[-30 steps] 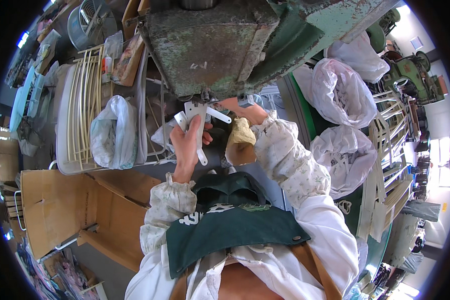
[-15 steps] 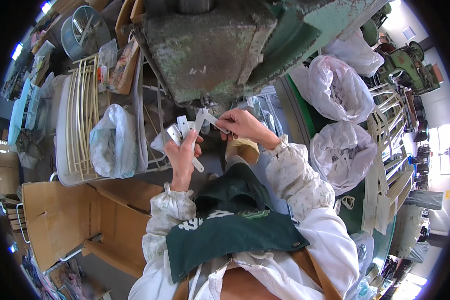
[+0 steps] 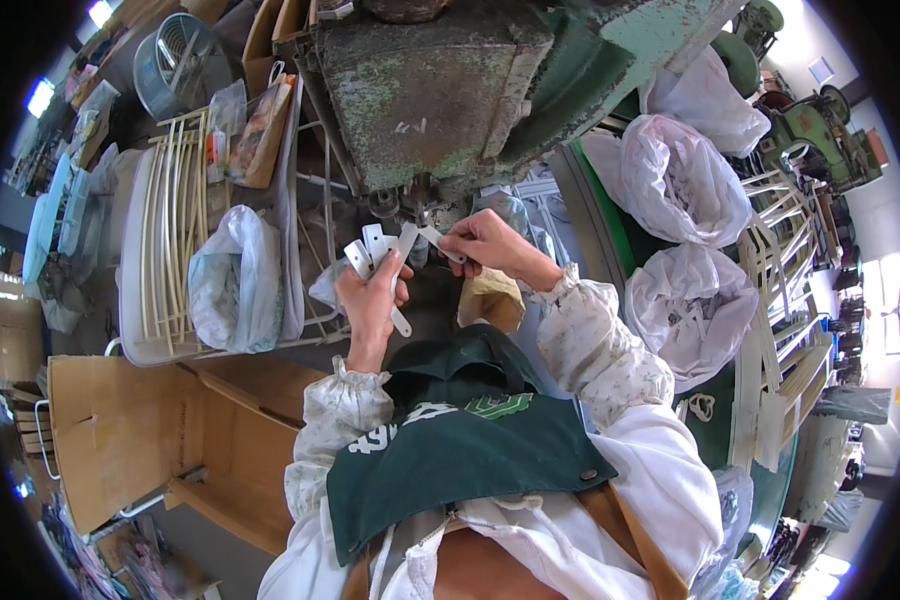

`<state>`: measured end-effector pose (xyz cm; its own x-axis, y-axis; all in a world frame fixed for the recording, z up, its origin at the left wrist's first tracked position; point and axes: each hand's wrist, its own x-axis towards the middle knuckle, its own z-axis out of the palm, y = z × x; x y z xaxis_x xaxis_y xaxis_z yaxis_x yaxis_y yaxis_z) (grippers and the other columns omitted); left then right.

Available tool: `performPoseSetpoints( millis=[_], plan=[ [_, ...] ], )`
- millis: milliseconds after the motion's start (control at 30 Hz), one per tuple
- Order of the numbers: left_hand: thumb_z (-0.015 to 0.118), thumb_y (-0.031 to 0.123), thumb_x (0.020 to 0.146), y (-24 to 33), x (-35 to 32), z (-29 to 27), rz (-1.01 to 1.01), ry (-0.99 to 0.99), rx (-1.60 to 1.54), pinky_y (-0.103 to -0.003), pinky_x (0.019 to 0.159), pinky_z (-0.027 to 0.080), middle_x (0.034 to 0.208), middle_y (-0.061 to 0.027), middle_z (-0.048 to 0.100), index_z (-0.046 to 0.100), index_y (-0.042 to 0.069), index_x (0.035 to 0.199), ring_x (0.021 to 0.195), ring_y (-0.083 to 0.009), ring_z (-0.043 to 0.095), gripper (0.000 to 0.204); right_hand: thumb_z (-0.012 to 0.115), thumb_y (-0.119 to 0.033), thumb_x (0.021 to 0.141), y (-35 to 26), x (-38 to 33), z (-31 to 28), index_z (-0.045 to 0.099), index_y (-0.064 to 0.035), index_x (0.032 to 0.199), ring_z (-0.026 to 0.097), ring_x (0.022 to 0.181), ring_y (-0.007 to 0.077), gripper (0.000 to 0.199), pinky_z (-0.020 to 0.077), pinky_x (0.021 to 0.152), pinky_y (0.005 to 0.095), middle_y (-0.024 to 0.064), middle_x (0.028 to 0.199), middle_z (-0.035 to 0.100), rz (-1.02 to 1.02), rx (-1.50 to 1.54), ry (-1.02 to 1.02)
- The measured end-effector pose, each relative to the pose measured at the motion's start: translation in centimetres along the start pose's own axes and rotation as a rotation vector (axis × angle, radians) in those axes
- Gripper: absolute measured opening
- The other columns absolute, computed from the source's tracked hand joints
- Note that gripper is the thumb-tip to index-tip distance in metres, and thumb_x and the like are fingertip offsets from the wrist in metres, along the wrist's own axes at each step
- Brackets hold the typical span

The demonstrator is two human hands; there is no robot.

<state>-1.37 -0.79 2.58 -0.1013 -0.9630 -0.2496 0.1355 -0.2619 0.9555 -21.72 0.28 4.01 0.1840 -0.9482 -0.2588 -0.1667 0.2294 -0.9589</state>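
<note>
My left hand grips a fan of several flat white plastic strips, their ends pointing up toward the machine. My right hand pinches one white strip and holds its tip close under the small head of a big worn green metal machine. A crumpled brown paper bag lies just below my right wrist. Both sleeves are pale and floral, and a dark green apron covers my front.
A white wire rack with long pale rods and a filled clear plastic bag stands to the left. Cardboard boxes sit at lower left. Two large white bags of parts and stacks of white frames line the right.
My right hand has drawn a single strip from the bunch and brought it up to the machine head. My left hand has risen slightly with the remaining strips.
</note>
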Motion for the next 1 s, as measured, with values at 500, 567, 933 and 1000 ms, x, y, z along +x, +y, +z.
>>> performPoseSetpoints(
  millis=[500, 567, 933, 1000],
  plan=[
    [0.058, 0.014, 0.093, -7.4, -8.6, -1.7, -0.558, -0.473, -0.164, -0.028, 0.056, 0.044, 0.080, -0.0101, 0.061, 0.055, -0.001, 0.096, 0.063, -0.0166, 0.055, 0.015, 0.050, -0.017, 0.093, 9.6, -15.3, -18.6, 0.062, 0.0039, 0.083, 0.060, 0.054, 0.0176, 0.026, 0.0464, 0.046, 0.0279, 0.0119, 0.069, 0.065, -0.202, 0.368, 1.352],
    [0.059, 0.018, 0.092, -7.2, -9.6, -0.5, -0.688, -0.621, -0.087, -0.028, 0.056, 0.044, 0.079, -0.0097, 0.061, 0.056, -0.001, 0.094, 0.062, -0.0161, 0.056, 0.019, 0.055, -0.025, 0.090, 11.3, -21.1, -25.0, 0.064, 0.0041, 0.092, 0.066, 0.065, 0.0275, 0.031, 0.0535, 0.059, 0.0363, 0.0164, 0.076, 0.068, -0.058, 0.181, 1.354],
    [0.056, 0.017, 0.093, -8.5, -9.1, 2.7, -0.896, -0.752, 0.040, -0.023, 0.047, 0.033, 0.069, -0.0052, 0.053, 0.051, 0.004, 0.089, 0.052, -0.0097, 0.044, 0.014, 0.078, -0.059, 0.055, 31.0, -36.1, -26.2, 0.030, 0.0107, 0.136, 0.032, 0.127, 0.0444, 0.117, 0.0299, 0.107, 0.0447, 0.0290, 0.136, 0.036, 1.018, -0.848, 1.193],
    [0.055, 0.015, 0.093, -8.9, -8.3, 2.5, -0.863, -0.640, -0.068, -0.023, 0.048, 0.032, 0.070, -0.0042, 0.050, 0.049, 0.005, 0.093, 0.053, -0.0092, 0.040, 0.012, 0.078, -0.059, 0.055, 29.6, -33.6, -25.0, 0.030, 0.0099, 0.137, 0.032, 0.128, 0.0436, 0.117, 0.0299, 0.106, 0.0473, 0.0283, 0.137, 0.036, 0.956, -0.835, 1.172]
  ],
)
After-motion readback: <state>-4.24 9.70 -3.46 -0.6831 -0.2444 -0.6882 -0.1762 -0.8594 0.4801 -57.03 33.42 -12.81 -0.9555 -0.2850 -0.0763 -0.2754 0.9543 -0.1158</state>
